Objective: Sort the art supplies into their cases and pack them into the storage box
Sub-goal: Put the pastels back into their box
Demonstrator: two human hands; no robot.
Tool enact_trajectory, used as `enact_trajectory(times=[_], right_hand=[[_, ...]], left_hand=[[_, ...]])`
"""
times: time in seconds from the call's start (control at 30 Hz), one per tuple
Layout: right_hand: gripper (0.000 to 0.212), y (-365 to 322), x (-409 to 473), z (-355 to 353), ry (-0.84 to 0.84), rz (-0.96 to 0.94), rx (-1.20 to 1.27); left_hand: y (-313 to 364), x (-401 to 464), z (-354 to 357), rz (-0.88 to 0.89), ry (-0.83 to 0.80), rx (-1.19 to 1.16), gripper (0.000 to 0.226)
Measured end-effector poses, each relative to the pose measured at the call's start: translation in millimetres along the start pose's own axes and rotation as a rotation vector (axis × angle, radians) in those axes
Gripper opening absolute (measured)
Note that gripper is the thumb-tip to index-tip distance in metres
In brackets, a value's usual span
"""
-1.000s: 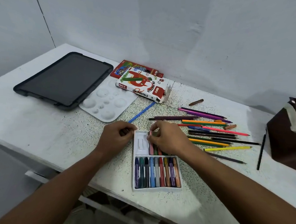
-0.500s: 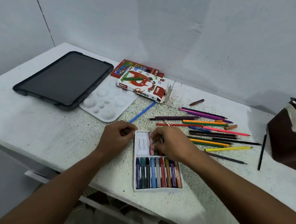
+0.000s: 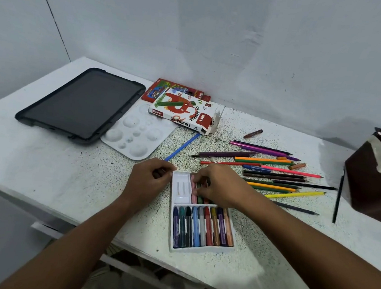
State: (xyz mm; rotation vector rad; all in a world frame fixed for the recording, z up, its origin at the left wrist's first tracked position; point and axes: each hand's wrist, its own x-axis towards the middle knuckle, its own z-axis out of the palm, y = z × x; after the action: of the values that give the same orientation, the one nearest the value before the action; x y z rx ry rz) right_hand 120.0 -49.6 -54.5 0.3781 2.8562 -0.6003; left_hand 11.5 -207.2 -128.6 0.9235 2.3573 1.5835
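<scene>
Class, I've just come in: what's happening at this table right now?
A person is sorting oil pastels into their white plastic tray. The right hand presses pastels into the far row, beside a pink pastel; the left hand steadies the tray's corner. The near row is full. Coloured pencils lie loose beside it.

From my remote view I see two bare forearms coming in from the bottom corners of the frame, each uncovered for its whole visible length, so no sleeve or cuff shows on either. I see the left hand [image 3: 147, 182] and the right hand [image 3: 221, 183] bare as well, gloveless, with plain wrists and plain fingers as far as I can make out. The arms look slim and smooth, widening toward the lower edge where the wide lens stretches them, and I see nothing more of the person.
</scene>
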Motion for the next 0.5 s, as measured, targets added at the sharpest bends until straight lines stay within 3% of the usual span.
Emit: enact_trajectory(times=[0.13, 0.27, 0.37, 0.5], right_hand=[[0.029, 22.6, 19.0, -15.6, 0.179, 0.090, 0.164], [0.032, 81.8, 58.4, -35.9, 0.409, 0.229, -0.010], [0.038, 122.0, 78.2, -50.7, 0.399, 0.319, -0.126], [0.049, 153.7, 91.6, -58.5, 0.320, 0.296, -0.205]], left_hand=[[2.2, -0.3, 0.3, -0.020, 0.005, -0.022, 0.013], [0.0, 0.4, 0.9, -0.046, 0.018, -0.019, 0.011], [-2.0, 1.0, 1.0, -0.053, 0.017, -0.015, 0.012], [0.1, 1.0, 1.5, -0.061, 0.023, -0.025, 0.012]])
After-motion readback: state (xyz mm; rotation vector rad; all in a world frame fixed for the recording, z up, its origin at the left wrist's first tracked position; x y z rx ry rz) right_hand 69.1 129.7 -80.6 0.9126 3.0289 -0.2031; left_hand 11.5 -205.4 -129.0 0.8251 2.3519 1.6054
